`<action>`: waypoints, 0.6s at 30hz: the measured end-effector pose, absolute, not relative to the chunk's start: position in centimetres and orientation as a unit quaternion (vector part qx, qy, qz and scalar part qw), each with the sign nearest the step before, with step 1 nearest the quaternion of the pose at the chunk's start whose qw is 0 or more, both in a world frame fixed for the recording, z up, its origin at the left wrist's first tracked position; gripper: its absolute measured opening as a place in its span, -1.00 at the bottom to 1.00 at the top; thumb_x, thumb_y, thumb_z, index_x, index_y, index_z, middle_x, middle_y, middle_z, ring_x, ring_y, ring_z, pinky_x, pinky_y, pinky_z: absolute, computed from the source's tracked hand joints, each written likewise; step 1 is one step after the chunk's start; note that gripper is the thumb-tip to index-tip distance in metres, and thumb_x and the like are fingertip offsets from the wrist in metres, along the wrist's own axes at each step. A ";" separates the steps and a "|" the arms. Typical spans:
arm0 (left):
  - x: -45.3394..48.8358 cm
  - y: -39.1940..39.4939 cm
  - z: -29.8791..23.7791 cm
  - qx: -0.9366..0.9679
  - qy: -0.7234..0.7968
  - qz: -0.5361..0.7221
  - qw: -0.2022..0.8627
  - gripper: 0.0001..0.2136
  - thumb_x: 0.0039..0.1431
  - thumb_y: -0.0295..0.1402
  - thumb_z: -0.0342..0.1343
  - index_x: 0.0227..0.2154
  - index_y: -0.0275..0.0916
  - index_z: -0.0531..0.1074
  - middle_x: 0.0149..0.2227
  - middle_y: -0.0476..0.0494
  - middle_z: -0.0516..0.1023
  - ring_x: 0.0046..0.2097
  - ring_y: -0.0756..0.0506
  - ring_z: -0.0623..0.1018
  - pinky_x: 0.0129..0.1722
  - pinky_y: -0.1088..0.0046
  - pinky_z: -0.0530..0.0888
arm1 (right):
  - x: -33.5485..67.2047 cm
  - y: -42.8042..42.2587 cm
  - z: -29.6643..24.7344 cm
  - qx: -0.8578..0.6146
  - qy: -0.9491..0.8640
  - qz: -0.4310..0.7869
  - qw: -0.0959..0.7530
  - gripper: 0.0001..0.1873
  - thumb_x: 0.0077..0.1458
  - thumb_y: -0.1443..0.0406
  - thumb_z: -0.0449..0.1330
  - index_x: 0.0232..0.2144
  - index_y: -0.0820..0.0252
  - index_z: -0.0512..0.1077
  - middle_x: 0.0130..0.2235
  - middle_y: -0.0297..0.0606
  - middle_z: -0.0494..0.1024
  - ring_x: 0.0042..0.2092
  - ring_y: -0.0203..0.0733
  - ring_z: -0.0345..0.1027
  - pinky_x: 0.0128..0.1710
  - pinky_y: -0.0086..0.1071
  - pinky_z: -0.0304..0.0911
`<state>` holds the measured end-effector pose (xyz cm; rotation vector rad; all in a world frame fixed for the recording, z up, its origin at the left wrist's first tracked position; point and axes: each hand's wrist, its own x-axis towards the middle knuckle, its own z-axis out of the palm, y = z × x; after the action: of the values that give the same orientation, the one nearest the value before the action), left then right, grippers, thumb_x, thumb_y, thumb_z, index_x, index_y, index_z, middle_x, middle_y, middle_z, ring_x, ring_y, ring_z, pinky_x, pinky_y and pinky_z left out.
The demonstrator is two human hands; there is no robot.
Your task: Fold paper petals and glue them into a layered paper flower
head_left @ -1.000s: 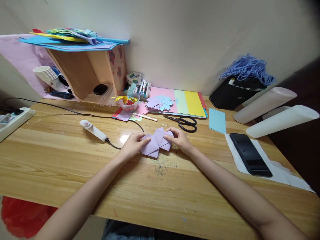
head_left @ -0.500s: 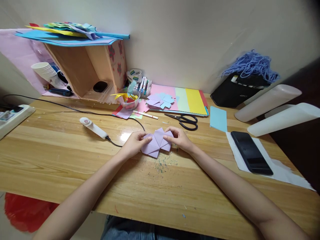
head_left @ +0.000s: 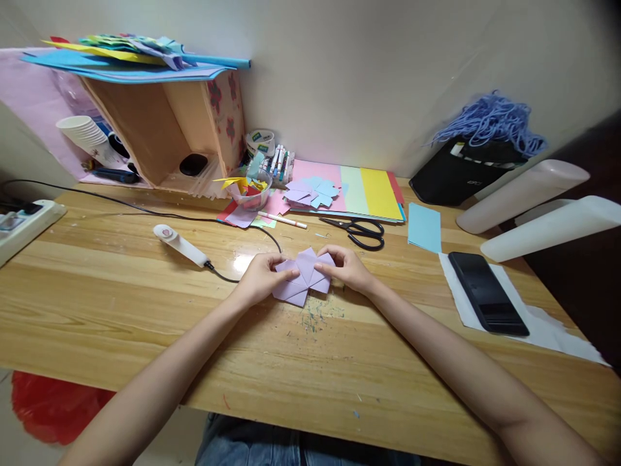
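Observation:
A folded lilac paper flower (head_left: pixel 306 265) with several pointed petals is held just over the middle of the wooden table. My left hand (head_left: pixel 262 278) pinches its left side, the thumb lying on top of a petal. On the opposite side my right hand (head_left: pixel 347 268) grips another petal between thumb and fingers. The fingers beneath the paper are hidden. Behind the hands lie black-handled scissors (head_left: pixel 361 232) and a white marker (head_left: pixel 282 220). Left of my left hand is a white corded hand tool (head_left: pixel 179 246).
Coloured paper sheets (head_left: pixel 369 194) carry finished paper flowers (head_left: pixel 313 192). A tub of scraps (head_left: pixel 250 191) stands beside a wooden box (head_left: pixel 226 129). At right are a phone (head_left: pixel 488 293), blue paper (head_left: pixel 424 226) and white rolls (head_left: pixel 553 226). A black cord (head_left: pixel 160 215) crosses the left.
My left thumb has slid slightly inward across the petal. Both hands still hold the paper flower in nearly the same place; the camera view has shifted a little.

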<state>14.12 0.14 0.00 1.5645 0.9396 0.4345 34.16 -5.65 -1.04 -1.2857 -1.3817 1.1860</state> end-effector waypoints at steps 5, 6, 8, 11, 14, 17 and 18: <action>14.1 0.2 -0.1 0.672 0.404 0.185 0.592 -0.64 -0.14 -0.16 0.17 -0.32 -0.34 0.49 -0.40 -0.16 0.54 -0.42 -0.09 0.47 -0.48 0.48 0.33 | 34.2 -5.7 -1.1 -0.510 -0.551 0.487 0.446 -0.77 -0.14 0.17 0.24 -0.46 0.20 0.35 -0.48 -0.36 0.38 -0.47 -0.32 0.25 -0.49 -0.46 0.15; 14.1 0.2 -0.1 0.672 0.404 0.186 0.592 -0.64 -0.14 -0.16 0.17 -0.32 -0.34 0.49 -0.39 -0.16 0.54 -0.41 -0.09 0.47 -0.48 0.48 0.33 | 34.2 -5.7 -1.1 -0.509 -0.550 0.491 0.446 -0.77 -0.14 0.17 0.24 -0.46 0.20 0.35 -0.48 -0.36 0.38 -0.47 -0.33 0.25 -0.49 -0.46 0.15; 14.1 0.2 0.0 0.672 0.407 0.185 0.591 -0.65 -0.14 -0.17 0.17 -0.33 -0.34 0.49 -0.40 -0.15 0.54 -0.42 -0.08 0.47 -0.48 0.49 0.33 | 34.1 -5.7 -1.1 -0.508 -0.545 0.499 0.443 -0.76 -0.14 0.17 0.24 -0.45 0.21 0.35 -0.48 -0.36 0.38 -0.47 -0.33 0.25 -0.49 -0.47 0.16; 14.1 0.2 0.2 0.670 0.413 0.176 0.591 -0.66 -0.16 -0.17 0.18 -0.36 -0.33 0.49 -0.42 -0.12 0.54 -0.44 -0.05 0.46 -0.50 0.51 0.33 | 34.1 -5.8 -1.1 -0.508 -0.540 0.509 0.438 -0.75 -0.14 0.17 0.25 -0.45 0.23 0.34 -0.48 -0.37 0.38 -0.48 -0.36 0.24 -0.51 -0.48 0.16; 14.1 0.1 0.6 0.670 0.420 0.167 0.588 -0.67 -0.19 -0.18 0.20 -0.37 -0.31 0.48 -0.43 -0.09 0.53 -0.46 -0.03 0.44 -0.52 0.53 0.31 | 34.1 -5.9 -1.2 -0.506 -0.546 0.509 0.431 -0.74 -0.14 0.17 0.25 -0.44 0.23 0.35 -0.49 -0.38 0.37 -0.50 -0.36 0.24 -0.52 -0.49 0.15; 14.2 -0.1 1.0 0.673 0.427 0.165 0.581 -0.69 -0.21 -0.21 0.22 -0.39 -0.30 0.48 -0.45 -0.06 0.52 -0.47 -0.01 0.43 -0.52 0.54 0.30 | 34.1 -5.9 -1.2 -0.505 -0.558 0.506 0.421 -0.74 -0.13 0.16 0.24 -0.44 0.22 0.35 -0.49 -0.38 0.37 -0.49 -0.35 0.24 -0.52 -0.49 0.14; 14.3 -0.2 1.1 0.674 0.429 0.165 0.578 -0.70 -0.21 -0.21 0.21 -0.40 -0.30 0.48 -0.45 -0.06 0.51 -0.47 -0.01 0.43 -0.52 0.54 0.29 | 34.1 -5.9 -1.1 -0.503 -0.561 0.505 0.421 -0.73 -0.14 0.15 0.24 -0.43 0.21 0.35 -0.47 -0.37 0.37 -0.47 -0.34 0.24 -0.51 -0.48 0.15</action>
<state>14.26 -0.16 1.06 1.5771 1.0037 0.3853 34.14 -5.90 -1.13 -1.2613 -1.4063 1.2649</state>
